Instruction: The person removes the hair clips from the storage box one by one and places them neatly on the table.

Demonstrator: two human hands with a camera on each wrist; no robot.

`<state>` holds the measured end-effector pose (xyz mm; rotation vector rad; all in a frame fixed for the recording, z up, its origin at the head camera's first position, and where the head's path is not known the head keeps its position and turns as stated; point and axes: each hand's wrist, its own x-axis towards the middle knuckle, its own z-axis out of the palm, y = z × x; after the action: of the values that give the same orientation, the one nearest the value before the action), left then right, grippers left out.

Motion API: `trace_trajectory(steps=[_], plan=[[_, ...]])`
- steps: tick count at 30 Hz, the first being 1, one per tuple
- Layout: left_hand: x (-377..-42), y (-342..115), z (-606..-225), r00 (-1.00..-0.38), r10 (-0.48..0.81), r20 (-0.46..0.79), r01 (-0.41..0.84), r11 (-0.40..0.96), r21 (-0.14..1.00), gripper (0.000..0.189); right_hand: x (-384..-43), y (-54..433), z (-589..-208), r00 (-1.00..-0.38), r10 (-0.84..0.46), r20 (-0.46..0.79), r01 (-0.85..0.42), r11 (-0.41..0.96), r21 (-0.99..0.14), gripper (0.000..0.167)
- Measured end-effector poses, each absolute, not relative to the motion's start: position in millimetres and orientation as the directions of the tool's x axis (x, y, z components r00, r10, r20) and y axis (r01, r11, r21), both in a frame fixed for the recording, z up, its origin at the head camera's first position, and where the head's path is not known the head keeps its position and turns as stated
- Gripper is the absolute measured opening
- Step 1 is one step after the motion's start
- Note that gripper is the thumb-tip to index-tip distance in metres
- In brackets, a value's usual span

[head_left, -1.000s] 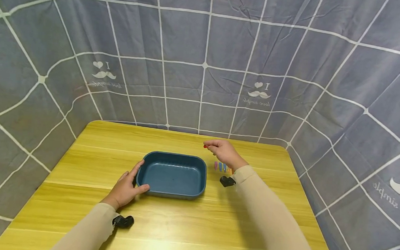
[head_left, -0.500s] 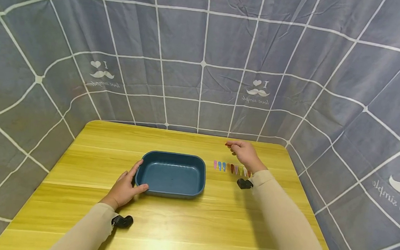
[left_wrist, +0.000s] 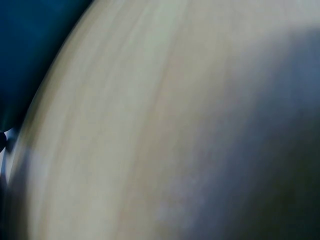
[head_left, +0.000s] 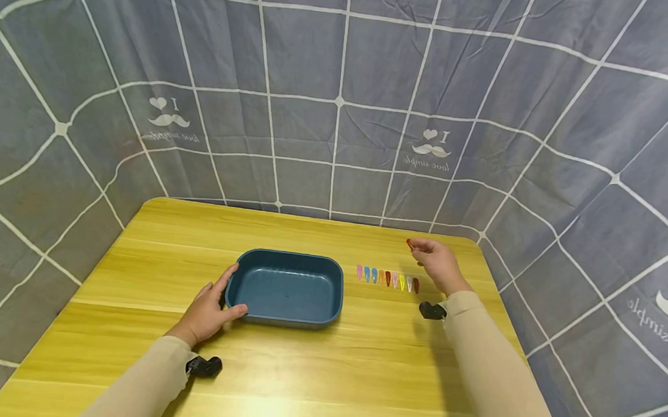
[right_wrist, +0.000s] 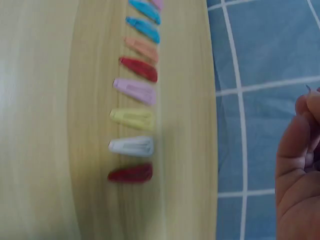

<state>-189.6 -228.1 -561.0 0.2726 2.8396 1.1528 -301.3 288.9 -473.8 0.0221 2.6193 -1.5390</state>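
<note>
My left hand [head_left: 205,313] rests against the left end of a dark blue plastic tub [head_left: 282,322], fingers along its left side and thumb on the front rim. Nothing lies inside the tub. Over the back right of the table, my right hand [head_left: 435,262] pinches a small red snap hair clip [head_left: 409,243] between thumb and fingertips. Below and left of that hand lies a row of several snap hair clips in pink, blue, orange, red, yellow and white. A dark red clip [right_wrist: 131,173] ends the row, beside a white clip [right_wrist: 132,146] in the right wrist view.
The wooden table [head_left: 271,375] carries the tub left of the clip row. A grey grid-patterned curtain [head_left: 305,133] hangs around its back and sides. Black wrist cameras sit on both cuffs.
My right hand has moved rightward, away from the tub and past the row, still pinching the red hair clip. The clips beneath it have come into view. My left hand stays at the tub.
</note>
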Motion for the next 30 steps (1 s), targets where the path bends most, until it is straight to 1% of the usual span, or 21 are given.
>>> trace_trajectory(steps=[5,12,19,21,28,30], plan=[[-190,-228,-560,-0.983,0.186,0.002,0.134,0.697,0.705,0.095,-299,303,-481,-0.996,-0.017,-0.092,0.072,0.497,-0.865,0.042],[-190,-227,-557,-0.982,0.190,0.003,0.137,0.699,0.701,0.095,-295,321,-490,-0.996,-0.015,-0.084,0.061,0.556,-0.829,0.047],[-190,-228,-557,-0.981,0.195,0.007,0.145,0.707,0.692,0.095,-291,334,-497,-0.996,0.004,-0.084,0.071,0.575,-0.815,0.049],[-190,-228,-558,-0.981,0.194,0.006,0.144,0.708,0.691,0.095,-289,337,-498,-0.996,-0.006,-0.090,0.069,0.583,-0.810,0.050],[-189,-228,-558,-0.981,0.191,0.004,0.141,0.709,0.691,0.095,-285,345,-508,-0.988,0.000,-0.153,0.122,0.601,-0.790,0.054],[-189,-228,-558,-0.982,0.189,0.001,0.137,0.709,0.692,0.095,-285,347,-513,-0.986,-0.009,-0.167,0.124,0.626,-0.770,0.054]])
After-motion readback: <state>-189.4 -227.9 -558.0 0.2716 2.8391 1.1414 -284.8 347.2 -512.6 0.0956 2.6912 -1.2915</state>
